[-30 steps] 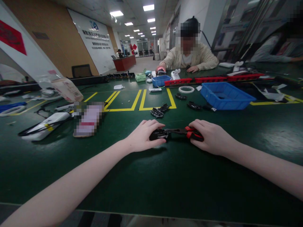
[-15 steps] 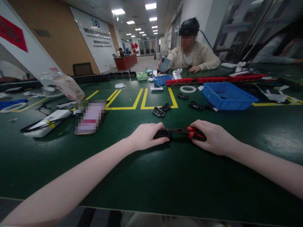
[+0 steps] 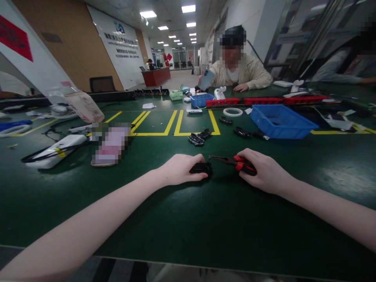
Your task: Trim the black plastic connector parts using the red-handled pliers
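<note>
My left hand [image 3: 183, 169] is closed around a small black plastic part [image 3: 201, 168], held just over the green table [image 3: 188, 219]. In my right hand [image 3: 264, 170] are long-nose pliers [image 3: 225, 159] with red and black handles. Their jaws point left, a little above and beside the black part, apart from it. A tiny shiny bit seems to sit at the jaw tips, too small to name. Beyond my hands lie several black plastic pieces [image 3: 196, 139], with another black piece [image 3: 242, 132] farther right.
A blue bin [image 3: 283, 122] stands at the right, a white tape roll [image 3: 232, 112] beside it. To the left lie a phone [image 3: 110, 145], a white device with a black strap [image 3: 55, 152] and a bottle [image 3: 85, 106]. A person [image 3: 237, 62] sits opposite, holding a phone.
The pliers' tips have come up and away from the black part, where they were touching or very near it. My left hand keeps hold of the part.
</note>
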Available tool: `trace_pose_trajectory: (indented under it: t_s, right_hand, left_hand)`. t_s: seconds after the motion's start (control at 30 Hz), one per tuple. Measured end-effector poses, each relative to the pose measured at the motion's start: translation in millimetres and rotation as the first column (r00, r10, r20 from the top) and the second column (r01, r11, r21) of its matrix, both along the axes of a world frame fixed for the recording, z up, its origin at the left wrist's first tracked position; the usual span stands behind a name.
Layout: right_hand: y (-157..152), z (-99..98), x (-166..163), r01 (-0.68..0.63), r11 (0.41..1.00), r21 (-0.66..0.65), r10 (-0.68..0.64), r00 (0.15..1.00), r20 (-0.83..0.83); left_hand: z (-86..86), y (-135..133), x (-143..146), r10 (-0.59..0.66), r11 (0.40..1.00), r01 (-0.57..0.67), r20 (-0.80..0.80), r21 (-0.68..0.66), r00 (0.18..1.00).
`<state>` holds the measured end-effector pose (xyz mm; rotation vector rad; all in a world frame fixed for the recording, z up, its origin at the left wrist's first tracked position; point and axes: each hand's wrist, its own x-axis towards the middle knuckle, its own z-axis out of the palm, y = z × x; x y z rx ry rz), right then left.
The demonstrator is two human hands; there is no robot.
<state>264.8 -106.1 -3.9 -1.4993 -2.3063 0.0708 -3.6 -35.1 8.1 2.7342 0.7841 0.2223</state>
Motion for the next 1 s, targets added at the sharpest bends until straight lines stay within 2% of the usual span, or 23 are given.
trace_pose_trajectory:
  t_s: [0.43,0.8,1.0]
  right_hand:
    - [-0.9,-3.9,3.1,-0.117,0.99,0.081,0.114,0.992,0.044]
    - [0.7,-0.5,0.6,-0.138,0.984,0.113,0.13,0.988,0.08]
    - [0.1,-4.2,3.2,-0.102,0.989,0.105,0.101,0.995,0.007]
  left_hand:
    - [1.2,-1.7,-3.9,-0.056,0.997,0.06,0.071,-0.056,0.996]
    - [1.1,-2.5,-3.7,-0.031,0.996,0.038,0.084,-0.075,0.996]
    - [-0.7,-1.2,-3.9,-0.046,0.996,0.053,0.093,-0.073,0.995]
